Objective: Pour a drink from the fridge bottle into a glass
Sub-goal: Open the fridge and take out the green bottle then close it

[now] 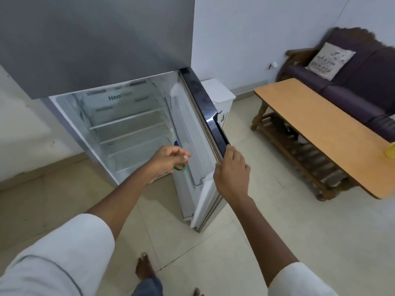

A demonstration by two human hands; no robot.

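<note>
The grey fridge (96,45) has its lower door (205,99) swung open to the right. A green bottle cap (179,167) shows in the door's inner rack (198,178); the rest of the bottle is hidden. A blue cap (176,143) peeks out just behind it. My left hand (167,160) hovers right over the green cap, fingers curled and slightly apart, holding nothing that I can see. My right hand (232,174) grips the door's outer edge. No glass is visible.
The fridge shelves (128,122) look bare. A wooden coffee table (320,129) stands to the right with a yellow object (390,149) at its near end. Behind it is a dark sofa (352,86) with a cushion. A white box (218,92) sits behind the door.
</note>
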